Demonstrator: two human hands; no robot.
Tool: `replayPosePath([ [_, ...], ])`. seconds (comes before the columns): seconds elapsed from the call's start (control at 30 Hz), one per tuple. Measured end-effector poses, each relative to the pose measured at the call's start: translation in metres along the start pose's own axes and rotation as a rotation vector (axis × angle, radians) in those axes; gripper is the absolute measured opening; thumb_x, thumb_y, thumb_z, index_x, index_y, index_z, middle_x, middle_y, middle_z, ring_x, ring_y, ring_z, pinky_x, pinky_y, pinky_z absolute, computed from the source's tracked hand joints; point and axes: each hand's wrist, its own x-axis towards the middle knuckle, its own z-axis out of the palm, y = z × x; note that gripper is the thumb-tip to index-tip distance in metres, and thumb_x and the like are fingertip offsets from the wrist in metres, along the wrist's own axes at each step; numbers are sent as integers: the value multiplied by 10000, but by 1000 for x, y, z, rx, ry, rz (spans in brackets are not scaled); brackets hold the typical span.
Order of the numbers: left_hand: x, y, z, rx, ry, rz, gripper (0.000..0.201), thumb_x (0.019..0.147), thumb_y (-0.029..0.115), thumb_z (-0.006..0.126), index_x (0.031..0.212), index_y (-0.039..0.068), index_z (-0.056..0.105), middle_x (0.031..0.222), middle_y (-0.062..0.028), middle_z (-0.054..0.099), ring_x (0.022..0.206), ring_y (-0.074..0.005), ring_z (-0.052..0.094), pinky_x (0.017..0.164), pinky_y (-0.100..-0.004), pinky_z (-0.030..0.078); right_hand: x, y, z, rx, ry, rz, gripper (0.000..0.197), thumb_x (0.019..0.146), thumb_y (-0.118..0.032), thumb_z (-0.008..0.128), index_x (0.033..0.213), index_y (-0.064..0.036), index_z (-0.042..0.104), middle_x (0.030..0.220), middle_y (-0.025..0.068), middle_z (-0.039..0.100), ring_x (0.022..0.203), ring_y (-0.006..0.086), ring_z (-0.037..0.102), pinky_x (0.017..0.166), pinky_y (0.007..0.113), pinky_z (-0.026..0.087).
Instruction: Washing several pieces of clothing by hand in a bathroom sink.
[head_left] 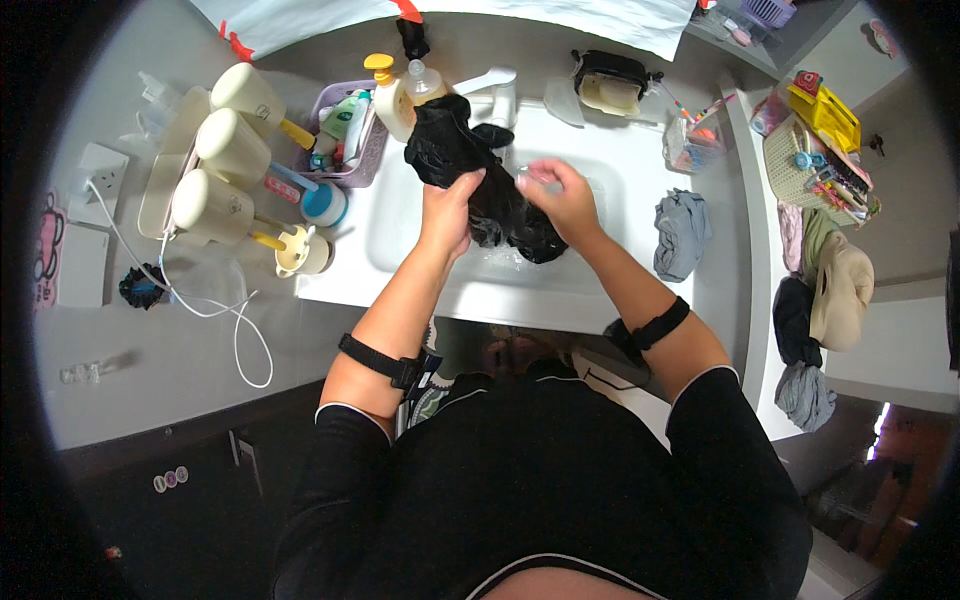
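A wet, crumpled black cloth garment [450,145] hangs over the white sink basin [390,240], its lower part bunched in the basin. My left hand [450,208] is closed on the left side of the garment, the thumb pressed on the fabric. My right hand [562,200] is just right of the cloth, fingers curved and apart, with nothing visible between them. Its fingertips look wet and slightly blurred. Behind the garment stands a white faucet [503,105], its spout partly hidden. What kind of garment it is cannot be made out.
Left of the basin are a purple basket [365,165] of tubes, a yellow-topped pump bottle [393,100] and cream wall-mounted cups [225,145]. A grey cloth [682,235] lies right of the basin, near a clear toothbrush holder [693,145]. Folded clothes [840,290] sit on the right ledge.
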Motion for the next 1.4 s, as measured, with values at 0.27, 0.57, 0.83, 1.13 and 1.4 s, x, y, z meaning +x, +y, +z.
replayPosePath([
  [0.27, 10, 36, 16, -146, 23, -93, 190, 795, 100, 573, 965, 17, 556, 897, -66, 602, 818, -192, 593, 752, -316, 484, -19, 83, 43, -746, -33, 332, 1087, 439, -509, 797, 1339, -152, 302, 1375, 252, 181, 1274, 432, 148, 1006, 514, 234],
  [0.57, 26, 62, -50, -247, 153, -154, 210, 794, 207, 589, 923, 40, 583, 880, -67, 633, 805, -207, 613, 777, -328, 488, 6, 87, 16, -390, 180, 153, 272, 607, -178, 715, 805, -35, 595, 752, 127, 634, 728, 284, 617, 663, 356, 476],
  [0.83, 46, -19, -129, -225, 437, -466, 423, 776, 433, 492, 1021, 93, 554, 1021, -92, 602, 940, -276, 567, 880, -516, 384, 7, 64, -18, -822, 57, 114, 490, 583, -107, 719, 1000, -53, 466, 832, 160, 598, 817, 333, 589, 730, 406, 465],
  [1.13, 57, -108, -174, -334, 633, -661, 564, 807, 506, 423, 1225, 128, 449, 1299, -102, 438, 1195, -291, 384, 985, -549, 184, 5, 128, -20, -1259, -166, 513, 801, 753, -437, 628, 1391, -230, 190, 1450, 149, 45, 1298, 437, 79, 957, 660, 201],
  [1.4, 32, -144, -108, 286, 485, -1019, 702, 719, 344, 602, 1320, 156, 292, 1403, -128, 228, 1229, -340, 265, 888, -529, 293, -4, 135, -10, -1191, -325, 700, 1006, 647, -602, 651, 1404, -334, 45, 1454, 128, -138, 1288, 485, -78, 927, 720, 132],
])
